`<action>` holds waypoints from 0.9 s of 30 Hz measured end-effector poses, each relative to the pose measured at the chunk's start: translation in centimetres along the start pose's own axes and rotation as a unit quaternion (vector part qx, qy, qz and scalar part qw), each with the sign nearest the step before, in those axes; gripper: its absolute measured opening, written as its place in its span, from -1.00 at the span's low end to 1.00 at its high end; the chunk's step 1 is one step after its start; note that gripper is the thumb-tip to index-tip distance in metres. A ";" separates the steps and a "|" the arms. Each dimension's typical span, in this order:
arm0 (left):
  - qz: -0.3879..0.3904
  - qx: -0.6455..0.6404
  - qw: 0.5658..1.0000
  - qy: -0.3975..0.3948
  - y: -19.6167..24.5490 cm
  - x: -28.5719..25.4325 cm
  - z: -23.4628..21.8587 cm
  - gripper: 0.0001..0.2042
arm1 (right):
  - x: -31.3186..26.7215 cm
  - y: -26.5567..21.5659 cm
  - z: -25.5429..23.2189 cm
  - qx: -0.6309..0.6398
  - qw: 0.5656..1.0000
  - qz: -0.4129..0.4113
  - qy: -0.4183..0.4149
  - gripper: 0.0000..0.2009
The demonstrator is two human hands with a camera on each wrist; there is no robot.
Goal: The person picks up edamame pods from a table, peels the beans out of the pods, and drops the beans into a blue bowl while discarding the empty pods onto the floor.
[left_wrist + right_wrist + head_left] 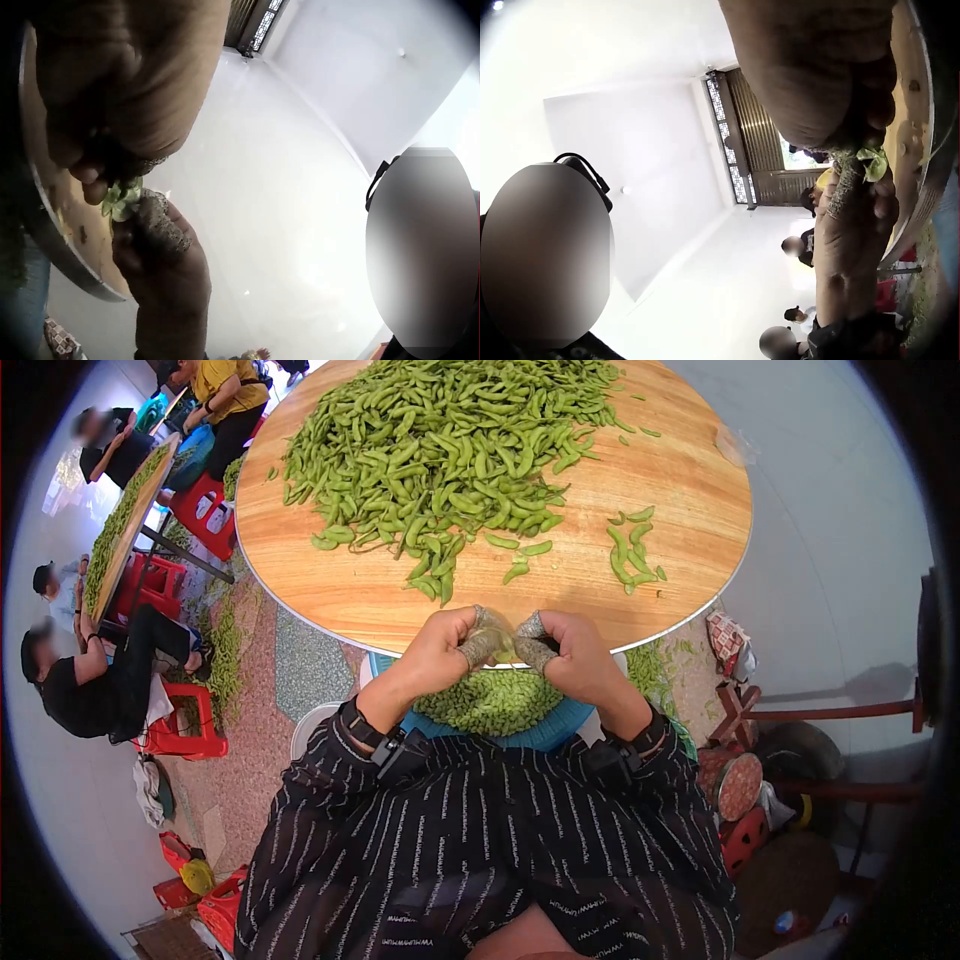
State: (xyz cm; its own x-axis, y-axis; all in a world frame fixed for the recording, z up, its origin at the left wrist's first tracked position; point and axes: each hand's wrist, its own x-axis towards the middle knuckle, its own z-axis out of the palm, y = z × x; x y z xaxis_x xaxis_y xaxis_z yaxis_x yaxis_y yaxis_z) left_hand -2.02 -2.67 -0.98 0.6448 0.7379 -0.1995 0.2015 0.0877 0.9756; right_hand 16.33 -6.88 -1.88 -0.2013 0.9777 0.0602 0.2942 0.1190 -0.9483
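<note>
At the near edge of the round table, my left hand [437,652] and right hand [582,657] meet fingertips to fingertips. Grey speckled wraps cover the thumbs and some fingers. Between them both hands pinch a split pale green soybean pod [124,199], which also shows as a pod [872,163] in the right wrist view. Fingers partly hide it. Directly below sits a blue basin [575,722] full of shelled green beans [490,702]. A large heap of whole soybean pods [430,450] covers the far part of the wooden table [570,580].
A small group of pods [630,550] lies on the table's right. To the left, several people sit round another table [125,525] with red stools [185,720]. A wooden frame [830,713] and a patterned bag [730,645] stand along the right wall. Discarded pods litter the floor.
</note>
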 end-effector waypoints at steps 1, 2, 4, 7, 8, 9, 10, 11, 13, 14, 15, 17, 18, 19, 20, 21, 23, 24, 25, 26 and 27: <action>-0.021 -0.004 1.000 -0.007 -0.4 0.0 0.0 -0.87 | -0.1 0.1 0.0 -0.021 1.000 -0.006 -0.003 -0.89; -0.021 -0.004 1.000 -0.007 -0.7 0.0 0.1 -0.87 | -0.1 0.1 -0.1 -0.021 1.000 -0.005 -0.003 -0.89; 0.069 -0.006 0.998 0.012 -1.1 -0.2 0.5 -0.85 | -0.1 0.0 -0.5 -0.034 0.999 -0.014 0.040 -0.91; 0.129 0.071 0.989 -0.009 -0.6 -1.1 0.7 -0.79 | 0.2 1.1 -3.3 -0.123 0.986 -0.046 0.104 -0.89; 0.129 0.072 0.989 -0.011 0.1 -1.2 0.6 -0.79 | 0.3 0.7 -4.7 -0.163 0.976 -0.024 0.139 -0.88; 0.234 0.170 0.957 -0.020 0.9 -1.1 0.4 -0.80 | 0.3 0.3 -6.0 -0.203 0.964 -0.002 0.174 -0.86; 0.335 0.263 0.904 -0.028 1.4 -0.9 0.2 -0.82 | 0.1 0.6 -6.9 -0.204 0.963 -0.001 0.177 -0.86; 0.337 0.264 0.903 -0.030 1.5 -0.6 -0.4 -0.82 | 0.0 0.8 -7.5 -0.272 0.940 0.006 0.206 -0.84; 0.283 0.298 0.911 0.021 1.6 0.3 -1.7 -0.84 | 0.1 1.1 -7.3 -0.307 0.920 -0.026 0.243 -0.81; 0.284 0.300 0.910 0.021 1.9 1.3 -2.1 -0.84 | 0.3 1.3 -6.5 -0.307 0.919 -0.028 0.245 -0.81; 0.260 0.343 0.901 0.059 2.4 2.7 -2.6 -0.84 | 0.6 1.6 -5.6 -0.306 0.921 -0.084 0.226 -0.81; 0.235 0.385 0.887 0.097 2.7 5.5 -3.4 -0.84 | 1.2 1.9 -3.7 -0.302 0.920 -0.142 0.207 -0.81; 0.252 0.454 0.846 0.118 2.3 7.1 -3.7 -0.83 | 1.7 1.9 -2.8 -0.327 0.919 -0.140 0.173 -0.82; 0.268 0.519 0.800 0.138 1.9 8.5 -3.8 -0.83 | 2.1 2.0 -2.1 -0.351 0.916 -0.136 0.139 -0.82; 0.270 0.521 0.798 0.137 1.2 9.6 -3.7 -0.83 | 2.4 2.0 -1.6 -0.351 0.915 -0.137 0.142 -0.82; 0.249 0.550 0.788 0.118 1.1 10.4 -3.6 -0.87 | 2.9 1.9 -1.2 -0.382 0.905 -0.143 0.122 -0.83; 0.228 0.586 0.770 0.105 0.7 11.2 -3.7 -0.88 | 3.7 2.3 -1.2 -0.436 0.879 -0.169 0.096 -0.82; 0.227 0.589 0.768 0.110 1.1 11.1 -3.6 -0.88 | 4.0 2.2 -1.4 -0.434 0.878 -0.175 0.096 -0.82; 0.229 0.592 0.765 0.112 1.3 10.9 -3.4 -0.88 | 3.9 2.2 -1.6 -0.437 0.877 -0.167 0.109 -0.81; 0.231 0.592 0.764 0.112 1.3 10.5 -3.2 -0.89 | 3.7 2.3 -1.8 -0.441 0.876 -0.156 0.120 -0.81; 0.242 0.598 0.754 0.126 1.0 10.2 -3.3 -0.86 | 3.4 2.3 -2.1 -0.441 0.876 -0.153 0.120 -0.81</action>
State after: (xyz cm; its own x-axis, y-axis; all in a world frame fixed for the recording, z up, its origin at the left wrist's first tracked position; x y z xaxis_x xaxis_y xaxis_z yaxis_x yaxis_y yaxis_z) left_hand 2.34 7.15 -1.77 0.7263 0.6069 0.3228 0.6052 -0.7872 0.1185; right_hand 18.30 -2.93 -3.24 -0.2255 0.8723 0.4339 0.8893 0.3662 -0.2740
